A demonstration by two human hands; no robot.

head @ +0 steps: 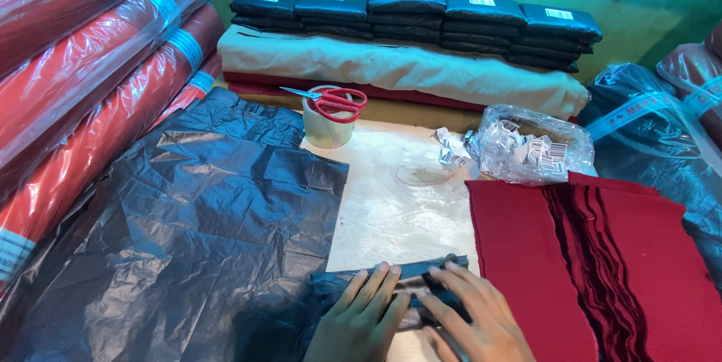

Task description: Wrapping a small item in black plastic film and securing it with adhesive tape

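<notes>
My left hand [359, 315] and my right hand [470, 313] lie flat, fingers spread, pressing on a dark plastic-wrapped bundle [429, 268] at the near edge of the white table surface [391, 204]. The bundle lies crosswise under both hands. A large sheet of dark plastic bags [188, 234] spreads to the left of my left hand. A stack of red cloth pieces [594, 264] lies just right of my right hand.
Red-handled scissors [335, 100] rest on a roll of tape [327, 130] at the back. A clear bag of barcode labels [530, 147] sits behind the red cloth. Wrapped black packs [421, 16] are stacked on folded beige fabric [398, 68]. Red fabric rolls [90, 83] lean at the left.
</notes>
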